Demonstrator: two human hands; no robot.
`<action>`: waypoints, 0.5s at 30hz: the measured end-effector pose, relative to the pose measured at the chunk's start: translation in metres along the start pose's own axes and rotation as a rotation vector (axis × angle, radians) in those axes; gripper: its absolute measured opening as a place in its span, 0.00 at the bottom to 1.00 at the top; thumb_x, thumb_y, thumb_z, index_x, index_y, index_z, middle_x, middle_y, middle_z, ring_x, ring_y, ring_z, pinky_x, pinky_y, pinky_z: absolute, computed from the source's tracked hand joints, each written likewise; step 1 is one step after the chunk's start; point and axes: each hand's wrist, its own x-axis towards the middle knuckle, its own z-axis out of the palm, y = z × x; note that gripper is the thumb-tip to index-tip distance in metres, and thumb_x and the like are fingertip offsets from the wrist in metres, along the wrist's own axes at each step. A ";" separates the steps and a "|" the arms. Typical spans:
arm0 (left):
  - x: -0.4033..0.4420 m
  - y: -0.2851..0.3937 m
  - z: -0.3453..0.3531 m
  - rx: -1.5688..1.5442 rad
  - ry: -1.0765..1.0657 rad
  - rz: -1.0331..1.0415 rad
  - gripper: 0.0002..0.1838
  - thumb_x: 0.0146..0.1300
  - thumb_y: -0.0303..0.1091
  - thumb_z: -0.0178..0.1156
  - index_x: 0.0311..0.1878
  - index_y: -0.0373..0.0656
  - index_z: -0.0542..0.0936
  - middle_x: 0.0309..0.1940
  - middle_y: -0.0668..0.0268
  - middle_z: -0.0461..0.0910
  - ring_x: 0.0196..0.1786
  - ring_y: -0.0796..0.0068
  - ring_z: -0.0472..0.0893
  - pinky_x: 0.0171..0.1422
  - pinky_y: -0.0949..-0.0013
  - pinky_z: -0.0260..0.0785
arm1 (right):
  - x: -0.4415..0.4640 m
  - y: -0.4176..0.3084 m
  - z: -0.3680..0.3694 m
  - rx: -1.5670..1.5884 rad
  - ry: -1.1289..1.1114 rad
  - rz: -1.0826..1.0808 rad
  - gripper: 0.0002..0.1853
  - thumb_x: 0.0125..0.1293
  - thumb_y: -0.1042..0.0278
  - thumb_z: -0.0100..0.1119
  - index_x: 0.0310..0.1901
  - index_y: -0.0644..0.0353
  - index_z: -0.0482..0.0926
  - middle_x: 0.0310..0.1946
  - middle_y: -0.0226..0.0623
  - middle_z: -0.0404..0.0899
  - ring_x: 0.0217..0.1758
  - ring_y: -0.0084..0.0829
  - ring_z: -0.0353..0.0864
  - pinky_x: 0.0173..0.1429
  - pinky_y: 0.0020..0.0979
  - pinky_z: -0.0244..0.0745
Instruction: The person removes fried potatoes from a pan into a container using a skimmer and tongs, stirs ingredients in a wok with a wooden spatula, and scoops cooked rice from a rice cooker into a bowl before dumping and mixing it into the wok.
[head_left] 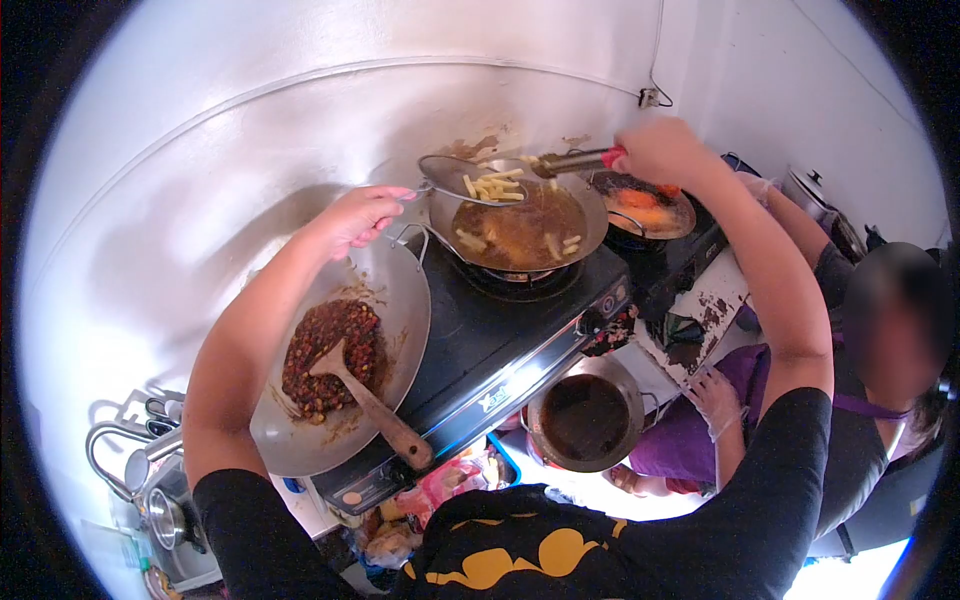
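My left hand is closed on the handle of a wire strainer. Several pale fried sticks lie in the strainer, above the left rim of a wok of brown oil. More pale pieces float in that oil. My right hand grips metal tongs with red on the handle; their tips are over the back rim of the wok, near the strainer's far side. Whether the tips pinch anything is unclear.
A large wok with dark red chunky sauce and a wooden spatula stands at left. Another pan holds orange food. A pot of dark liquid is in front. A gloved person is at right.
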 end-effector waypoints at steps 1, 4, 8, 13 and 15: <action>0.002 -0.002 0.000 0.005 0.003 -0.004 0.25 0.61 0.33 0.52 0.64 0.47 0.69 0.18 0.80 0.62 0.14 0.91 0.53 0.14 0.82 0.41 | 0.000 0.000 -0.012 0.003 0.024 -0.006 0.17 0.58 0.52 0.57 0.38 0.58 0.81 0.31 0.44 0.81 0.39 0.45 0.81 0.42 0.43 0.75; 0.003 -0.002 0.003 0.015 0.010 -0.011 0.25 0.62 0.33 0.52 0.64 0.48 0.69 0.17 0.80 0.61 0.14 0.91 0.53 0.15 0.82 0.41 | 0.000 -0.008 -0.044 0.106 0.036 -0.021 0.19 0.59 0.49 0.56 0.40 0.59 0.81 0.31 0.44 0.81 0.40 0.45 0.80 0.43 0.42 0.74; 0.002 -0.003 0.007 0.001 0.022 0.032 0.24 0.62 0.33 0.52 0.64 0.48 0.70 0.17 0.80 0.61 0.14 0.90 0.53 0.15 0.82 0.42 | 0.007 -0.009 -0.052 0.199 0.010 -0.024 0.22 0.59 0.47 0.56 0.42 0.60 0.79 0.34 0.46 0.81 0.41 0.45 0.79 0.45 0.42 0.73; -0.002 -0.006 -0.002 -0.031 0.044 0.040 0.24 0.61 0.34 0.53 0.62 0.46 0.71 0.18 0.79 0.62 0.14 0.90 0.53 0.16 0.81 0.41 | 0.006 0.017 -0.046 0.245 0.039 0.092 0.23 0.60 0.47 0.56 0.44 0.60 0.78 0.35 0.46 0.80 0.43 0.45 0.79 0.47 0.42 0.72; -0.006 -0.003 -0.008 -0.032 0.058 0.051 0.24 0.60 0.34 0.53 0.62 0.45 0.72 0.19 0.79 0.62 0.14 0.90 0.53 0.16 0.81 0.41 | 0.015 0.031 -0.026 0.161 0.012 0.103 0.23 0.60 0.46 0.56 0.44 0.60 0.78 0.35 0.46 0.80 0.44 0.45 0.79 0.47 0.42 0.72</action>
